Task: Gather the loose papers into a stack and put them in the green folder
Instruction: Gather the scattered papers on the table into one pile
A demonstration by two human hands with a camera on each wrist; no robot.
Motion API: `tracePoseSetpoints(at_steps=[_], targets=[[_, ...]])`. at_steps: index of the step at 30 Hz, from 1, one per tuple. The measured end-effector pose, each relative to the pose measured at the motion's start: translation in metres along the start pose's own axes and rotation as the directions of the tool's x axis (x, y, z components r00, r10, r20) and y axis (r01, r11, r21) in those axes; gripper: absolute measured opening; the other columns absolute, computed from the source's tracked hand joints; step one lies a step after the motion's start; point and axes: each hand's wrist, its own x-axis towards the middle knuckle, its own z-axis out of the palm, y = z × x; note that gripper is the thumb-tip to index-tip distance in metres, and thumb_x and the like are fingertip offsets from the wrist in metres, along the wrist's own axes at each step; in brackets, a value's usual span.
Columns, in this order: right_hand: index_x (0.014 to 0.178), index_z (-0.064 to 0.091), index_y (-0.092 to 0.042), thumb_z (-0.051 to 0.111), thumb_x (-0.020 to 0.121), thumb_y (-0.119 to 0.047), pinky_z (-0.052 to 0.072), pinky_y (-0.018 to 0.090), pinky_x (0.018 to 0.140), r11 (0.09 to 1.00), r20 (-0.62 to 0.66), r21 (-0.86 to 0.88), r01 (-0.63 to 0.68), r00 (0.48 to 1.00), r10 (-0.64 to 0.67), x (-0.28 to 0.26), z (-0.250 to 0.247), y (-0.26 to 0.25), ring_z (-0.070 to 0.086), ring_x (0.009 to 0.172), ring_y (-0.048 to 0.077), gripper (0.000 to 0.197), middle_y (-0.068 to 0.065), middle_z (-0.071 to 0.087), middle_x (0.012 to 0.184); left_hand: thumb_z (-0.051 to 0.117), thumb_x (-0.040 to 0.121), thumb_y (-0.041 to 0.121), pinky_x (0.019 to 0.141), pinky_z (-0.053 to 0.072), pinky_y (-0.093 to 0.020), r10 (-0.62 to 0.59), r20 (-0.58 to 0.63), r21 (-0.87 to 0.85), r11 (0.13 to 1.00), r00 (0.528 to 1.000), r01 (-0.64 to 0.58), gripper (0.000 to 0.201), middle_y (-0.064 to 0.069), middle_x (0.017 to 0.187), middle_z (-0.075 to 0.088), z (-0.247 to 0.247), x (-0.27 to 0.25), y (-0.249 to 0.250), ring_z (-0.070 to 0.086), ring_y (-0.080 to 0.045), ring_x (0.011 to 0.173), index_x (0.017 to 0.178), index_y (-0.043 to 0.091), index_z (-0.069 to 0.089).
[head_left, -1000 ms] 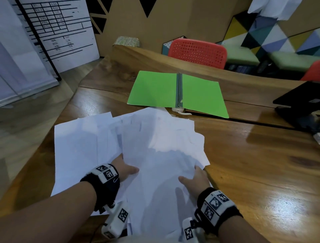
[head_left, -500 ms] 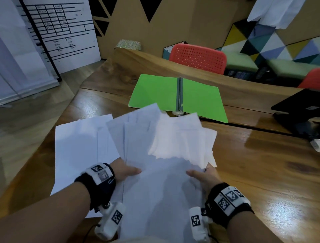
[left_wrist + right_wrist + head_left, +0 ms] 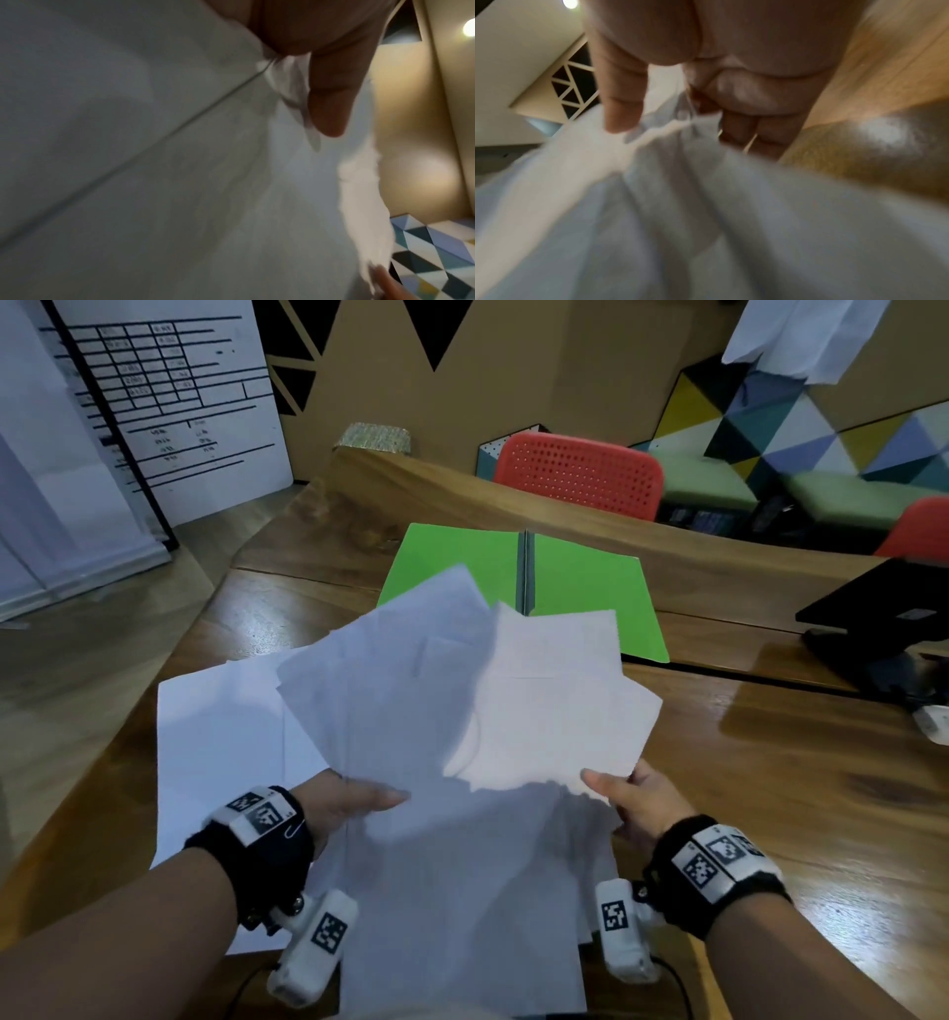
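A messy fan of white papers (image 3: 462, 711) is tilted up off the wooden table, its far corners hiding the near edge of the open green folder (image 3: 580, 588). My left hand (image 3: 354, 801) pinches the bundle at its left side, thumb on top (image 3: 331, 97). My right hand (image 3: 631, 793) pinches the right side, thumb over the sheets and fingers curled beneath (image 3: 746, 113). More white sheets (image 3: 215, 742) lie flat on the table to the left, under the lifted bundle.
The wooden table (image 3: 770, 788) stretches bare to the right. A black laptop on a stand (image 3: 883, 618) sits at the far right edge. Red chairs (image 3: 580, 474) stand behind the table. A whiteboard (image 3: 169, 403) leans at the left.
Both hands have lifted the bundle off the table and tipped its far end up toward the folder; the hands have spread a little wider apart. Some sheets stayed flat at the left.
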Motion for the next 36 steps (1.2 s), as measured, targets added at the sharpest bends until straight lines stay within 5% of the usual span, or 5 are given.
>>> tracePoseSetpoints(at_steps=[3,10,15,28,36], targets=[[0.095,0.063,-0.006,0.065,0.079,0.005,0.054,0.033,0.068,0.998,-0.063,-0.057,0.011,0.998,-0.015,0.001,0.019,0.011,0.063,0.076,0.024,0.019,0.010,0.068,0.090,0.088,0.052,0.035,0.063,0.053,-0.021,-0.042,-0.010,0.195,0.980,0.999,0.043,0.037,0.002,0.065,0.074,0.014,-0.001,0.008,0.067,-0.016,0.066,0.076,0.011,0.074],[0.102,0.059,-0.017,0.062,0.086,-0.018,0.053,0.038,0.082,0.933,-0.242,-0.342,-0.111,0.970,0.027,0.017,0.013,0.047,0.064,0.091,0.028,0.016,0.007,0.067,0.094,0.074,0.075,0.025,0.100,0.044,-0.037,-0.031,-0.079,0.413,0.909,0.996,0.061,0.058,-0.012,0.123,0.063,0.014,0.012,-0.015,0.059,-0.028,0.113,0.126,0.007,0.054],[0.070,0.057,-0.017,0.047,0.095,-0.028,0.038,0.030,0.062,0.922,-0.295,-0.353,-0.161,0.954,0.053,0.027,0.001,0.049,0.051,0.069,0.024,0.029,0.004,0.054,0.068,0.070,0.047,0.043,0.104,0.043,-0.043,-0.058,0.007,0.453,0.890,0.998,0.048,0.090,-0.008,0.124,0.063,0.009,0.010,-0.023,0.058,-0.026,0.114,0.129,0.011,0.051],[0.115,0.055,0.003,0.031,0.099,-0.019,0.042,0.039,0.092,0.759,-0.403,-0.603,-0.246,0.915,-0.025,0.036,-0.012,0.010,0.055,0.111,0.039,0.036,0.026,0.059,0.118,0.073,0.052,0.023,0.095,0.047,-0.037,-0.035,0.051,0.318,0.948,0.998,0.017,0.103,-0.004,0.121,0.055,0.020,0.007,-0.025,0.055,-0.023,0.110,0.141,0.014,0.024],[0.101,0.052,0.001,0.044,0.093,-0.017,0.043,0.036,0.077,0.776,-0.393,-0.596,-0.206,0.918,-0.059,0.033,-0.014,0.015,0.052,0.083,0.030,0.021,0.018,0.059,0.093,0.068,0.046,0.037,0.105,0.042,-0.039,0.012,0.066,0.476,0.878,0.998,-0.042,0.109,-0.001,0.131,0.054,0.013,0.012,-0.026,0.053,-0.022,0.120,0.143,0.024,0.020]])
